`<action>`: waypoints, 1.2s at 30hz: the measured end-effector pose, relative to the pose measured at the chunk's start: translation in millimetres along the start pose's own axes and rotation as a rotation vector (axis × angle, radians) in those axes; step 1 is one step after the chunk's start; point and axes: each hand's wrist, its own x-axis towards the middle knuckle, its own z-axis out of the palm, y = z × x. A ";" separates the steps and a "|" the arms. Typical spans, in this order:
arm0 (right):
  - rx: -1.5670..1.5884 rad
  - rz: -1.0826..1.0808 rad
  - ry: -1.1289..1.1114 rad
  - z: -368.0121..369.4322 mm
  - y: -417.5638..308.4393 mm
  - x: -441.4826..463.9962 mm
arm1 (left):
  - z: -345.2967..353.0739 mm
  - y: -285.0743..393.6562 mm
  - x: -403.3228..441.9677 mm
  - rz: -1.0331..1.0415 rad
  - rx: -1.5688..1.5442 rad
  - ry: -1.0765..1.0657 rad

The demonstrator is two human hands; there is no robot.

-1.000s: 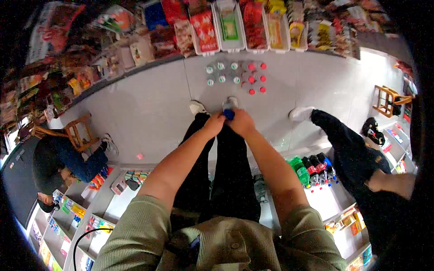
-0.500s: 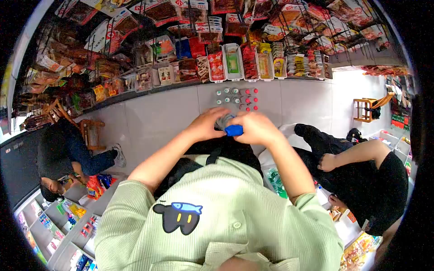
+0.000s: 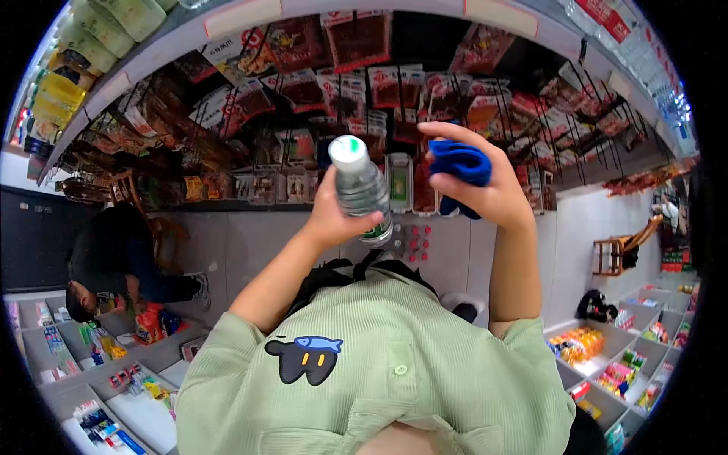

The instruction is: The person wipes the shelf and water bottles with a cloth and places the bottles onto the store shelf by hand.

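Note:
A clear bottle [image 3: 361,188] with a white and green cap is tilted up toward the camera, and my left hand [image 3: 334,218] is wrapped round its body. To its right, my right hand [image 3: 493,184] is raised, with a folded blue cloth [image 3: 459,162] held between thumb and fingers. Cloth and bottle are apart. Below and behind the bottle, several bottles with red caps [image 3: 414,244] stand on the floor, partly hidden by the held bottle.
Packaged snacks [image 3: 356,42] hang on racks ahead, under a shelf edge [image 3: 447,9] with bottles. A person [image 3: 114,262] crouches at the left beside divided bins [image 3: 144,394]. More bins stand at the right, near a wooden chair [image 3: 609,256].
My hands have risen and moved apart, the bottle in the left and the cloth in the right. The view has tilted up. The person at the right is no longer visible there.

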 end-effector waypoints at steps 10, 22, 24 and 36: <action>0.356 -0.075 0.186 -39.7 28.7 13.9 | 2.9 81.7 74.5 0.351 -0.884 0.142; -0.502 -0.871 0.491 15.8 -0.2 69.9 | 12.3 133.0 130.8 0.365 -1.285 0.119; -0.273 -0.948 0.594 35.0 4.2 80.7 | 16.9 142.4 132.5 0.483 -1.270 0.027; 0.527 -0.943 0.489 74.7 -8.2 136.9 | -31.1 190.0 153.4 1.111 -0.767 -0.328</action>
